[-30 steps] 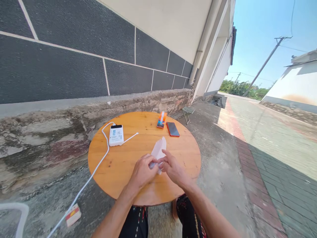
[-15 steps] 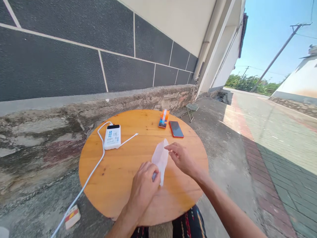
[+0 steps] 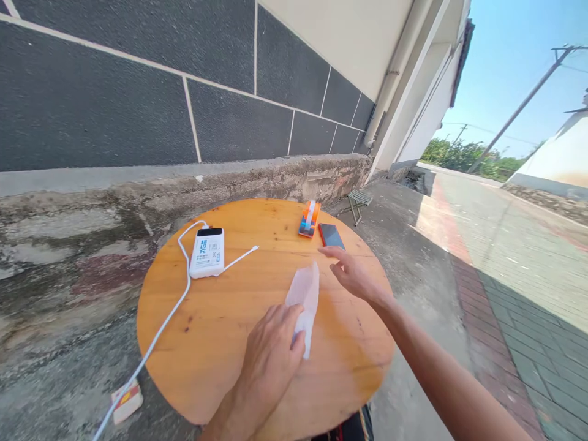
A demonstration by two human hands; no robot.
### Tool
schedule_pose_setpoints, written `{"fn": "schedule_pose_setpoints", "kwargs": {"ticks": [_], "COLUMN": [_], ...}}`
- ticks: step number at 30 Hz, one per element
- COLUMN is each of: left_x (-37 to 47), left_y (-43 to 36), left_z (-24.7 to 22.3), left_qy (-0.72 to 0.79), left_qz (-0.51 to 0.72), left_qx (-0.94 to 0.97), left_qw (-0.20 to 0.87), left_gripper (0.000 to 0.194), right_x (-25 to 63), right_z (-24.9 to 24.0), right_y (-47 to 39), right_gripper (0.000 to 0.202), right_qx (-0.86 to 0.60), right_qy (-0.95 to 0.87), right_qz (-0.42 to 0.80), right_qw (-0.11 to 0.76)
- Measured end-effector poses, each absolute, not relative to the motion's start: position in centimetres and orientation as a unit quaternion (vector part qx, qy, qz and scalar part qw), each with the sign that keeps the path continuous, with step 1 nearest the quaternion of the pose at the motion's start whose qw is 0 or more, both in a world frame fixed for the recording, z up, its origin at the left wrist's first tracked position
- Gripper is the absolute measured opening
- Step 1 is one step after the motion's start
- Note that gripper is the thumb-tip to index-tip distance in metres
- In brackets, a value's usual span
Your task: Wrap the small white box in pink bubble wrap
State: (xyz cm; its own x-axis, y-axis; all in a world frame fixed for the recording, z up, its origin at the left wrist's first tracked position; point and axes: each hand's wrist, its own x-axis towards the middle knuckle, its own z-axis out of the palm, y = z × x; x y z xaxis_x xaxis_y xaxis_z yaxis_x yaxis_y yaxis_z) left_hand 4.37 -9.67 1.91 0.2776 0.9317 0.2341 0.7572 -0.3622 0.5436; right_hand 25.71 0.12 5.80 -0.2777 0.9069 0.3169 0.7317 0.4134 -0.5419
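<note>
A thin white sheet, like tissue or soft wrap, lies folded lengthwise on the round wooden table. My left hand grips its near end, the thumb and index finger on either side; a bluish patch shows between them, and the other fingertips are partly hidden. My right hand hovers to the right of the sheet's far end, fingers apart and holding nothing. Just beyond it lies a red-edged phone, its near edge partly covered by the hand. An orange tape dispenser stands left of the phone.
A white power bank rests on the table's left side, with a short white cable beside it. A longer white cable runs over the left edge to the ground. Behind is a stone-based wall; a folding stool stands beyond.
My right hand has come off the sheet and moved right and away from me, toward the phone. My left hand stays at the sheet's near end. The view has shifted slightly.
</note>
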Motion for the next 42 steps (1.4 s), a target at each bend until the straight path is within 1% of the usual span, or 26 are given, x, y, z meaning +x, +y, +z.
{"fn": "schedule_pose_setpoints", "kwargs": {"ticks": [2, 5, 7, 9, 11, 14, 17, 19, 24, 28, 31, 32, 33, 35, 36, 39, 42], "left_x": [4.3, 4.1, 4.1, 4.1, 4.0, 3.8, 3.7, 3.7, 3.8, 3.7, 3.7, 3.7, 3.7, 3.6, 3.6, 3.6, 3.7], "left_y": [-9.5, -9.0, -8.7, -8.3, -8.1, -7.9, -8.0, -7.9, -7.7, -7.7, -7.8, -7.8, -7.8, -7.9, -7.9, -7.9, -8.2], "left_z": [2.2, 2.7, 3.0, 3.4, 3.8, 4.3, 4.5, 4.3, 3.7, 3.3, 3.2, 3.1, 3.1, 3.1, 3.1, 3.1, 3.4], "left_qy": [0.531, 0.513, 0.505, 0.501, 0.499, 0.491, 0.492, 0.499, 0.502, 0.498, 0.497, 0.497, 0.496, 0.493, 0.492, 0.491, 0.502], "left_qz": [0.248, 0.219, 0.191, 0.163, 0.146, 0.156, 0.169, 0.171, 0.177, 0.183, 0.187, 0.189, 0.191, 0.195, 0.197, 0.198, 0.19], "left_qx": [0.794, 0.815, 0.826, 0.833, 0.835, 0.834, 0.829, 0.823, 0.821, 0.824, 0.824, 0.824, 0.823, 0.823, 0.823, 0.822, 0.817], "left_qw": [0.162, 0.155, 0.159, 0.169, 0.181, 0.198, 0.207, 0.21, 0.208, 0.2, 0.197, 0.197, 0.198, 0.202, 0.203, 0.209, 0.211], "left_gripper": [0.034, 0.041, 0.043, 0.041, 0.037, 0.035, 0.034, 0.032, 0.024, 0.021, 0.02, 0.02, 0.021, 0.022, 0.022, 0.021, 0.023], "right_x": [25.3, 24.6, 24.5, 24.6, 24.9, 25.3, 25.3, 25.1, 24.7, 24.0, 23.7, 23.7, 23.7, 23.8, 23.8, 23.2, 22.0], "right_z": [6.0, 6.4, 6.4, 6.2, 5.9, 5.7, 5.5, 5.2, 2.8, 1.0, 0.6, 0.8, 1.1, 2.0, 2.4, 3.3, 3.1], "right_y": [0.7, 0.5, 0.3, 0.3, 0.5, 1.2, 1.8, 2.1, 2.9, 3.7, 3.4, 2.9, 2.1, -0.2, -1.7, -6.3, -9.0], "right_gripper": [0.054, 0.045, 0.039, 0.035, 0.032, 0.027, 0.016, 0.008, 0.007, 0.007, 0.033, 0.037, 0.035, 0.02, 0.015, 0.02, 0.022], "right_qx": [-0.472, -0.426, -0.428, -0.441, -0.452, -0.463, -0.479, -0.497, -0.496, -0.48, -0.492, -0.498, -0.506, -0.519, -0.527, -0.529, -0.51], "right_qy": [-0.839, -0.888, -0.893, -0.888, -0.879, -0.859, -0.827, -0.807, -0.799, -0.824, -0.819, -0.809, -0.797, -0.775, -0.767, -0.766, -0.785], "right_qz": [0.125, 0.087, 0.07, 0.07, 0.088, 0.163, 0.244, 0.265, 0.247, 0.169, 0.091, 0.073, 0.063, 0.078, 0.105, 0.186, 0.193], "right_qw": [0.238, 0.148, 0.118, 0.111, 0.12, 0.144, 0.165, 0.179, 0.234, 0.249, 0.28, 0.302, 0.325, 0.352, 0.351, 0.314, 0.294]}}
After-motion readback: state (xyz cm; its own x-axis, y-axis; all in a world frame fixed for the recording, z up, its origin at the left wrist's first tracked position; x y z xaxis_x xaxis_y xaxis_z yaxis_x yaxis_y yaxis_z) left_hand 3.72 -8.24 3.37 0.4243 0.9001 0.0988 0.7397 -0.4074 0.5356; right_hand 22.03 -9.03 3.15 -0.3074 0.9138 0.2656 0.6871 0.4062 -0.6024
